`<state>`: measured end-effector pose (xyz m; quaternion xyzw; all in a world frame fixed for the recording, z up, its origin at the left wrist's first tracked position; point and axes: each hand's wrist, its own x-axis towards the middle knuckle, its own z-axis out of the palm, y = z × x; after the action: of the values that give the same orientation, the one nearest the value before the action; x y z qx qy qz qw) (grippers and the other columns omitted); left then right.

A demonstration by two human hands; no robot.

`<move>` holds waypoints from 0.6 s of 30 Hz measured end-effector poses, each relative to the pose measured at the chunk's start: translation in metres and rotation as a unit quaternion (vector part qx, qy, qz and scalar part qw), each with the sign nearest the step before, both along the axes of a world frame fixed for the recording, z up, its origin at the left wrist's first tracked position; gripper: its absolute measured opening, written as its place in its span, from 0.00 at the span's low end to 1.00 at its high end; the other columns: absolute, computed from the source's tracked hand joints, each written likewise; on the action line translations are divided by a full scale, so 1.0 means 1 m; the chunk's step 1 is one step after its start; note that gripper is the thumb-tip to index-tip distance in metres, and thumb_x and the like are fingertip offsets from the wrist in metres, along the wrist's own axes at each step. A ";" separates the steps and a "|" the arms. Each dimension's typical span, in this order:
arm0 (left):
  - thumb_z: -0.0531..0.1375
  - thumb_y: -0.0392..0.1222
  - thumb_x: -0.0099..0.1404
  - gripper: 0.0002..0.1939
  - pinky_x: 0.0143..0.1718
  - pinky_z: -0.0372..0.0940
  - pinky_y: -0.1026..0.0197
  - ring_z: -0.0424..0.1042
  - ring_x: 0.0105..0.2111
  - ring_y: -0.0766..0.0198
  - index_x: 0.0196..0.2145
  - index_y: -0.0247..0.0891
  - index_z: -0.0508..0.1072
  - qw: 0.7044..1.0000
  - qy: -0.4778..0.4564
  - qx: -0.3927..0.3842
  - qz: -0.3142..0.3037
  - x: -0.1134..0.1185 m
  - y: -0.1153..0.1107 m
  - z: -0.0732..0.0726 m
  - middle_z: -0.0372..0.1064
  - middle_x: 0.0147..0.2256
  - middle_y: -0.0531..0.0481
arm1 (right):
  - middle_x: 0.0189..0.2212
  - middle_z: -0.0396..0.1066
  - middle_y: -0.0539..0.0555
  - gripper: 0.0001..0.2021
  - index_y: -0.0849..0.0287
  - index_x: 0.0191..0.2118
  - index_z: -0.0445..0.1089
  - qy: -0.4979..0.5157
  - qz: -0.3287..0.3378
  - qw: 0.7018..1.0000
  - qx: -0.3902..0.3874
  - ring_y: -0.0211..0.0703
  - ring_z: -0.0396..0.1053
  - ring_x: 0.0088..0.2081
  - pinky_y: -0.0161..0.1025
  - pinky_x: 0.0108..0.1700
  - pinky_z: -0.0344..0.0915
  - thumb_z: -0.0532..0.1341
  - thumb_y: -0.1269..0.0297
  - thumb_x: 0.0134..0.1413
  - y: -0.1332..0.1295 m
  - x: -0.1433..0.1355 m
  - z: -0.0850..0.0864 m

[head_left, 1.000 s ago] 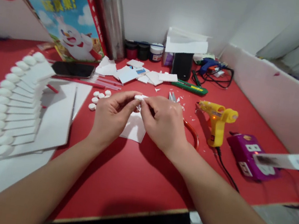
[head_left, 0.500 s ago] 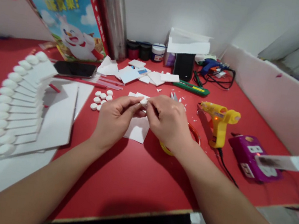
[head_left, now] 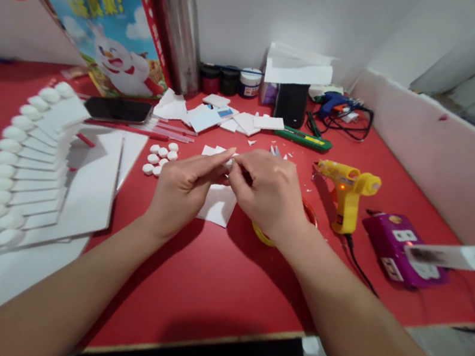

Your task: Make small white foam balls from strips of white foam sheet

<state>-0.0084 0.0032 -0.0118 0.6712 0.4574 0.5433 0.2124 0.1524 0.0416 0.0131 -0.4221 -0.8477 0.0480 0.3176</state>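
Observation:
My left hand [head_left: 182, 193] and my right hand [head_left: 264, 193] meet over the middle of the red table. Between their fingertips is a small white rounded piece [head_left: 229, 163], mostly covered by the fingers. The thumb and fingers of each hand are closed on it. Under them lie white card pieces [head_left: 218, 206]. Just left of my left hand rest several small white rounded pieces [head_left: 153, 159] in a cluster. Scissors with a yellow and orange handle [head_left: 263, 236] lie partly hidden beneath my right hand and wrist.
Overlapping white strips with rounded ends [head_left: 19, 147] curve across a white board [head_left: 98, 191] at left. A yellow glue gun [head_left: 349, 190] with a lit light and a purple power box [head_left: 390, 243] stand right. Behind are a green utility knife [head_left: 305, 139], phone [head_left: 117, 110] and steel bottle [head_left: 178, 28].
My left thumb has straightened and lifted along the top of the white piece. The fingers now cover more of it. Both hands stay in about the same place.

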 end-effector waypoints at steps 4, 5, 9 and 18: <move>0.62 0.38 0.68 0.15 0.47 0.75 0.59 0.80 0.43 0.59 0.52 0.44 0.80 0.999 0.028 0.005 0.037 0.003 -0.002 0.001 0.81 0.47 0.50 | 0.26 0.70 0.54 0.14 0.60 0.26 0.69 0.004 0.000 1.000 0.010 0.41 0.63 0.29 0.40 0.34 0.54 0.54 0.67 0.64 -0.001 -0.001 -0.001; 0.63 0.39 0.68 0.14 0.47 0.75 0.59 0.80 0.44 0.58 0.51 0.43 0.81 0.998 0.029 0.000 0.051 0.004 -0.002 0.002 0.81 0.47 0.50 | 0.26 0.71 0.55 0.14 0.60 0.27 0.69 0.007 -0.001 1.000 0.013 0.41 0.63 0.29 0.40 0.34 0.54 0.54 0.67 0.64 -0.002 -0.001 -0.001; 0.64 0.41 0.68 0.13 0.43 0.75 0.60 0.81 0.40 0.59 0.49 0.41 0.81 0.997 0.023 -0.021 0.077 0.007 -0.004 0.006 0.81 0.45 0.49 | 0.29 0.73 0.56 0.14 0.62 0.30 0.72 0.010 -0.005 1.000 0.017 0.42 0.67 0.31 0.40 0.35 0.56 0.53 0.66 0.66 -0.004 -0.003 -0.001; 0.61 0.39 0.69 0.13 0.45 0.74 0.57 0.81 0.41 0.56 0.49 0.38 0.80 0.991 0.098 -0.014 0.092 0.002 -0.002 0.004 0.81 0.45 0.45 | 0.34 0.75 0.63 0.15 0.66 0.38 0.74 -0.095 0.022 0.995 -0.031 0.48 0.69 0.34 0.42 0.36 0.59 0.50 0.71 0.66 -0.010 -0.008 0.003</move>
<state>-0.0064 0.0015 -0.0080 0.6732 0.5437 0.4853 0.1249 0.1443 0.0315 0.0156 -0.4160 -0.8812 0.0410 0.2207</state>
